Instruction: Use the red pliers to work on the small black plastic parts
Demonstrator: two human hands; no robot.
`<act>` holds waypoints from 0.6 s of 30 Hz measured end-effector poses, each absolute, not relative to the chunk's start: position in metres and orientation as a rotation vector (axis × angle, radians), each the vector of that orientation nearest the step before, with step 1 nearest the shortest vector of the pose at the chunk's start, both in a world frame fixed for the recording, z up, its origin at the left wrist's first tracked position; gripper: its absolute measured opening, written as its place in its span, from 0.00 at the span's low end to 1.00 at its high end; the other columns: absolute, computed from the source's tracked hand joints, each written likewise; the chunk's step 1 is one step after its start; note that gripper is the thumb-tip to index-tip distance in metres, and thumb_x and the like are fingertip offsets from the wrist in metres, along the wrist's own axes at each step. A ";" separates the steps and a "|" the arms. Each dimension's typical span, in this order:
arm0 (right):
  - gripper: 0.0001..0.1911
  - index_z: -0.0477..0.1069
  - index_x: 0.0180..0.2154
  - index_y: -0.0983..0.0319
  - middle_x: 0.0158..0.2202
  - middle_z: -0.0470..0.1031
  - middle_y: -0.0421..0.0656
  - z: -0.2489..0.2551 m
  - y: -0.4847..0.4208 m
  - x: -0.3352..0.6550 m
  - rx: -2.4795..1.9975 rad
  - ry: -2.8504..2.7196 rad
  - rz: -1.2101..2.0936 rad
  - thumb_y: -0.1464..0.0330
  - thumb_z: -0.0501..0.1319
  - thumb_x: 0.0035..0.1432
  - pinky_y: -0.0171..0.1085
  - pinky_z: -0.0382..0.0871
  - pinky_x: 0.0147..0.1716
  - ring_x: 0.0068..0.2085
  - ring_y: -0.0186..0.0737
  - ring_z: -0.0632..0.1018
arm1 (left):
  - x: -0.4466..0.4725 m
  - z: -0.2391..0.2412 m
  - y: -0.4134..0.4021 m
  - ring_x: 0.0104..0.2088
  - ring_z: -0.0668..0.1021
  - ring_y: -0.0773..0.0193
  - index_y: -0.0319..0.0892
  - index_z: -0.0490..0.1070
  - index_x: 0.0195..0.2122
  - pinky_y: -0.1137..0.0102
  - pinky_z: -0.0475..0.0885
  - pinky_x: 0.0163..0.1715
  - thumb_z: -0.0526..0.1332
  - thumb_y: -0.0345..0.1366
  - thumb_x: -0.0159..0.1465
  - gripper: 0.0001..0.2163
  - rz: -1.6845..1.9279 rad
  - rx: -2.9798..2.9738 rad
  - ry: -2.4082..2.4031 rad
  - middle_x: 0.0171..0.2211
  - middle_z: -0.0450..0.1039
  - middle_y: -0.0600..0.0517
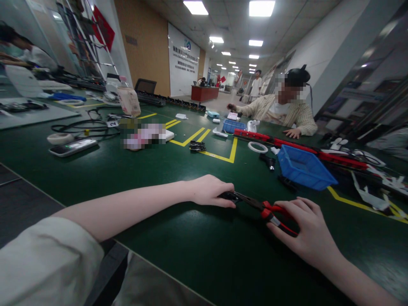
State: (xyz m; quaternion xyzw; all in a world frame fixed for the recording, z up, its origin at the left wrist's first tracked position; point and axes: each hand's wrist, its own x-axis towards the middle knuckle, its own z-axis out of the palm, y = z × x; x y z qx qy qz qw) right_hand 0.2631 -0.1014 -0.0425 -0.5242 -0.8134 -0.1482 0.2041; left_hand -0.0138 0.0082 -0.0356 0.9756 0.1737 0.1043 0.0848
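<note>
Red-handled pliers (255, 205) lie low over the green table (178, 238) in front of me. My right hand (302, 229) is closed round the red handles. The dark jaws point left, where they meet my left hand (211, 191). Its fingers are curled and pinch a small dark part at the jaw tips; I cannot make out what the part is.
A blue bin (301, 168) stands just beyond my right hand, with a black part (267, 160) and a white ring (257, 147) near it. A long red strip (299, 146) crosses the table. A person (287, 111) sits opposite. A phone (72, 147), cables and a bottle (128, 98) lie left.
</note>
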 end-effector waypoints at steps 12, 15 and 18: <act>0.19 0.68 0.43 0.57 0.35 0.77 0.46 -0.047 -0.098 0.270 -1.399 -2.299 -0.490 0.55 0.61 0.53 0.53 0.64 0.44 0.39 0.52 0.76 | -0.014 -0.033 0.007 0.29 0.76 0.63 0.42 0.64 0.42 0.73 0.62 0.25 0.55 0.51 0.65 0.17 0.312 2.892 0.522 0.31 0.74 0.52; 0.18 0.68 0.42 0.55 0.34 0.77 0.47 -0.052 -0.093 0.276 -1.320 -2.290 -0.577 0.54 0.61 0.52 0.52 0.64 0.40 0.38 0.55 0.76 | -0.013 -0.034 0.009 0.29 0.76 0.64 0.42 0.65 0.41 0.74 0.61 0.24 0.53 0.52 0.66 0.17 0.296 2.828 0.519 0.31 0.75 0.52; 0.22 0.69 0.40 0.54 0.34 0.77 0.46 -0.060 -0.089 0.282 -1.321 -2.271 -0.573 0.50 0.61 0.47 0.54 0.65 0.40 0.39 0.57 0.75 | -0.013 -0.035 0.010 0.29 0.76 0.64 0.42 0.65 0.41 0.74 0.61 0.24 0.54 0.53 0.65 0.18 0.286 2.827 0.529 0.31 0.75 0.52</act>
